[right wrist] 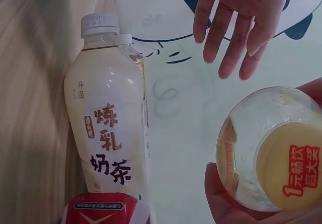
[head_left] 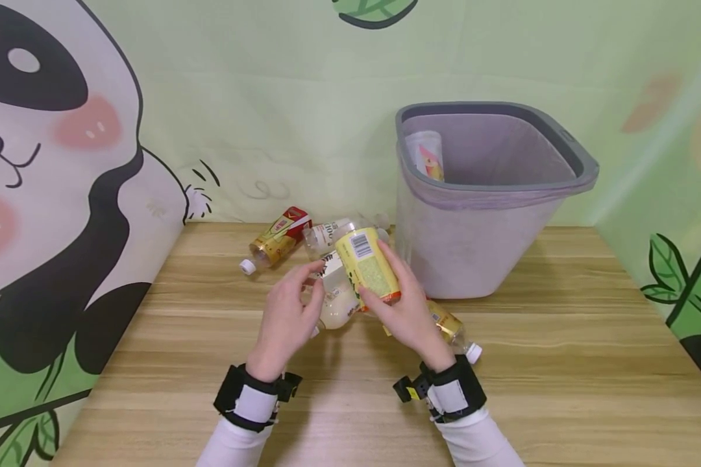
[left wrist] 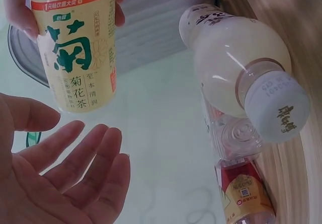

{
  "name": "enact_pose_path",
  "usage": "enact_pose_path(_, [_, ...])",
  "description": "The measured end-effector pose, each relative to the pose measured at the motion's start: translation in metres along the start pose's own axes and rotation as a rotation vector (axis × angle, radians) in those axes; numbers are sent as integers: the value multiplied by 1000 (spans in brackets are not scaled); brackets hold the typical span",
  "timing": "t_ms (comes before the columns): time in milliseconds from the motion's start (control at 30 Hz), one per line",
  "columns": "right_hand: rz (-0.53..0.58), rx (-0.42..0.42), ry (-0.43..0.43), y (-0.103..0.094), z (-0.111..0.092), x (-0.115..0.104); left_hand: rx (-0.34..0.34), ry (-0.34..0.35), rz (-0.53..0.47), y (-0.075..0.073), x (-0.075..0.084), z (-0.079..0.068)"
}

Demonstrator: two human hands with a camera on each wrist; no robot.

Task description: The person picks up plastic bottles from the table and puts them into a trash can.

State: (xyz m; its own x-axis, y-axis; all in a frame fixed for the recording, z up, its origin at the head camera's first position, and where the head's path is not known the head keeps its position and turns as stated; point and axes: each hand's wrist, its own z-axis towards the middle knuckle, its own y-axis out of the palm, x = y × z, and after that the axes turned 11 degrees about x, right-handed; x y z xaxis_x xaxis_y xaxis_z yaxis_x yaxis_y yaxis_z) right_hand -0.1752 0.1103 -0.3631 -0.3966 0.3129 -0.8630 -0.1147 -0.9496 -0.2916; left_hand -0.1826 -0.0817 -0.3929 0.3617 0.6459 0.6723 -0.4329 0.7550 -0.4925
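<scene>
My right hand (head_left: pixel 405 314) grips a bottle with a yellow chrysanthemum tea label (head_left: pixel 369 266) and holds it tilted above the other bottles. Green characters show on its label (left wrist: pixel 73 48) in the left wrist view; its clear end (right wrist: pixel 241 153) faces the right wrist camera. Beside it my left hand (head_left: pixel 286 314) holds nothing, its fingers spread and loosely bent, apart from the bottle. Below the hands lies a milk tea bottle (right wrist: pixel 108 98) with a white cap, partly hidden in the head view. My right forearm passes near an amber-labelled bottle (head_left: pixel 448 324).
A grey bin (head_left: pixel 473 253) stands at the back right, with a white and pink package (head_left: pixel 426 155) inside. A red and amber bottle (head_left: pixel 277 237) and a clear bottle (head_left: pixel 321 238) lie toward the back of the wooden table (head_left: pixel 210 363). A panda-printed cloth (head_left: pixel 269 117) hangs behind.
</scene>
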Motion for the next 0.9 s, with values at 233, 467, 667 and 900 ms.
enact_pose_path(233, [-35, 34, -59, -6, 1, -7, 3, 28, 2, 1, -1, 2])
enact_pose_path(467, [-86, 25, -203, -14, 11, -19, -3, 51, 20, 0, 1, 3])
enact_pose_path(667, [-153, 27, -360, -22, 31, -14, 16, 118, 28, -2, 5, 9])
enact_pose_path(900, [-171, 85, -460, -41, 58, -47, 18, 153, 34, -3, 11, 15])
